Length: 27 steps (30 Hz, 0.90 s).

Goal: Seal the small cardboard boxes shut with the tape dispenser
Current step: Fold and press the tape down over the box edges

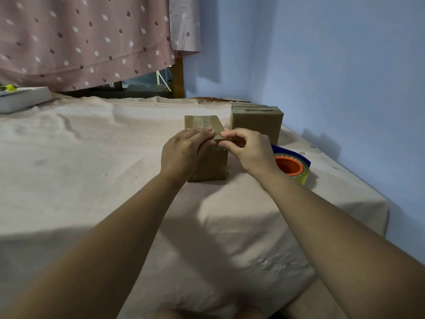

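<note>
Cardboard near box (210, 165), mid-cloth (103, 162), bears a tape strip (208, 123) over its seam; left hand (181, 150) presses it flat-fingered at the front edge while right hand (248, 148) pinches its end, apparently to smooth it down; tape dispenser (291, 165) lies just beside

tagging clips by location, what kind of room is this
Probably a bedroom at home: a wrinkled sheet lies spread as on a bed, a dotted pink curtain hangs behind it, and the wall is painted blue.
</note>
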### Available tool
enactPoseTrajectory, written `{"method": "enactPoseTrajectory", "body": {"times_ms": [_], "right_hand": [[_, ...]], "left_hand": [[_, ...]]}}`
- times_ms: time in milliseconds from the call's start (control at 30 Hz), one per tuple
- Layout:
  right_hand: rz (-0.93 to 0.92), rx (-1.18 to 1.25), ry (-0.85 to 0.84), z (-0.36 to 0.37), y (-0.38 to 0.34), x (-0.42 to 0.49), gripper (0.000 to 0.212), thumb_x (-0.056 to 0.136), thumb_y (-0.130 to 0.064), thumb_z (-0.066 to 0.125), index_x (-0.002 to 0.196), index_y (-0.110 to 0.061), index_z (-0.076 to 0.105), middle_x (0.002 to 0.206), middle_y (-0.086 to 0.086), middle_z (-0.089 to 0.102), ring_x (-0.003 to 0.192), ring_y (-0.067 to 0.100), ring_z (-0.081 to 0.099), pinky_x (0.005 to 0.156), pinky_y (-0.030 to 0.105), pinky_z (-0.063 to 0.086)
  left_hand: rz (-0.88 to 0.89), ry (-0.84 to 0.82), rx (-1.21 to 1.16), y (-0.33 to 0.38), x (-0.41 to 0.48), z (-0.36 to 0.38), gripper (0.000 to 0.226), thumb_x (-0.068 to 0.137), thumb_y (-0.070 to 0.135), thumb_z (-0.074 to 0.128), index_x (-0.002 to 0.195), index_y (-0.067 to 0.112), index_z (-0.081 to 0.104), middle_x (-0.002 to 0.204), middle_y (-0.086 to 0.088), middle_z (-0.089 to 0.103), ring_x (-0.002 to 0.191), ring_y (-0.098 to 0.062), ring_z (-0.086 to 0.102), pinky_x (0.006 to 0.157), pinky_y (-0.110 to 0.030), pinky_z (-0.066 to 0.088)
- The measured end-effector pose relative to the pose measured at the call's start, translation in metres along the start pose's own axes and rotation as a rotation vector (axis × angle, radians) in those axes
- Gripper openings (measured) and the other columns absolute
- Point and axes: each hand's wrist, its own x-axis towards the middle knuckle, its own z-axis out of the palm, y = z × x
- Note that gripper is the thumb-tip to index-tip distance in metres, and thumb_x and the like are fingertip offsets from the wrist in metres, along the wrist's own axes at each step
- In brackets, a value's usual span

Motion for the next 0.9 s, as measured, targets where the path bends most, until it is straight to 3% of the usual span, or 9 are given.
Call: {"method": "enactPoseTrajectory", "body": {"times_ms": [167,300,367,500,600,800,900], "right_hand": [[-0.106,-0.035,0.021,0.005,0.002,-0.004,0.028,0.085,-0.029,0.070,0.110,-0.016,0.068,0.115,-0.003,0.067,0.104,0.011,0.061,0.089,0.032,0.052],[-0.181,-0.038,0.025,0.010,0.004,-0.005,0.026,0.088,-0.023,0.066,0.109,-0.007,0.065,0.115,0.005,0.064,0.107,0.020,0.060,0.088,0.039,0.052],[-0.178,-0.038,0.005,0.012,0.005,-0.007,0.032,0.090,-0.023,0.063,0.118,-0.007,0.062,0.120,0.005,0.063,0.112,0.021,0.058,0.091,0.040,0.051],[-0.153,-0.011,-0.051,0.011,0.003,-0.009,0.041,0.094,-0.024,0.059,0.132,-0.010,0.052,0.127,0.003,0.060,0.117,0.018,0.056,0.095,0.031,0.050],[-0.135,-0.007,-0.099,0.007,0.002,-0.008,0.037,0.095,-0.022,0.057,0.129,-0.010,0.053,0.133,0.000,0.057,0.121,0.013,0.052,0.093,0.009,0.039],[-0.119,-0.050,-0.142,0.000,0.000,-0.004,0.029,0.093,-0.019,0.060,0.121,-0.012,0.057,0.135,-0.001,0.056,0.122,0.015,0.052,0.095,0.018,0.039],[-0.128,-0.096,-0.179,-0.005,-0.002,-0.002,0.028,0.092,-0.019,0.060,0.120,-0.014,0.058,0.135,-0.001,0.055,0.119,0.013,0.054,0.093,0.017,0.042]], "left_hand": [[0.149,0.021,0.067,-0.013,-0.005,0.004,0.033,0.091,0.033,0.056,0.109,0.010,0.071,0.107,-0.007,0.071,0.093,-0.027,0.068,0.066,-0.032,0.054],[0.138,0.033,0.062,-0.012,-0.004,0.006,0.032,0.092,0.031,0.056,0.108,0.009,0.072,0.107,-0.007,0.071,0.093,-0.027,0.068,0.069,-0.033,0.055],[0.126,0.024,0.041,-0.009,-0.004,0.005,0.033,0.091,0.031,0.055,0.108,0.009,0.072,0.107,-0.008,0.071,0.094,-0.027,0.068,0.073,-0.033,0.054],[0.098,-0.058,-0.048,-0.009,-0.003,-0.008,0.035,0.094,0.030,0.047,0.113,0.012,0.070,0.113,-0.005,0.070,0.101,-0.026,0.066,0.077,-0.032,0.053],[0.067,-0.135,-0.090,-0.016,-0.001,-0.015,0.035,0.094,0.024,0.046,0.121,0.014,0.066,0.121,-0.006,0.066,0.111,-0.026,0.062,0.084,-0.034,0.052],[0.056,-0.283,-0.169,-0.023,0.003,-0.025,0.040,0.097,0.004,0.047,0.134,0.017,0.054,0.140,-0.005,0.051,0.134,-0.021,0.043,0.102,-0.023,0.034],[0.021,-0.319,-0.140,-0.027,0.001,-0.027,0.041,0.098,0.010,0.049,0.137,0.021,0.050,0.147,-0.008,0.042,0.138,-0.025,0.035,0.106,-0.033,0.035]]}}
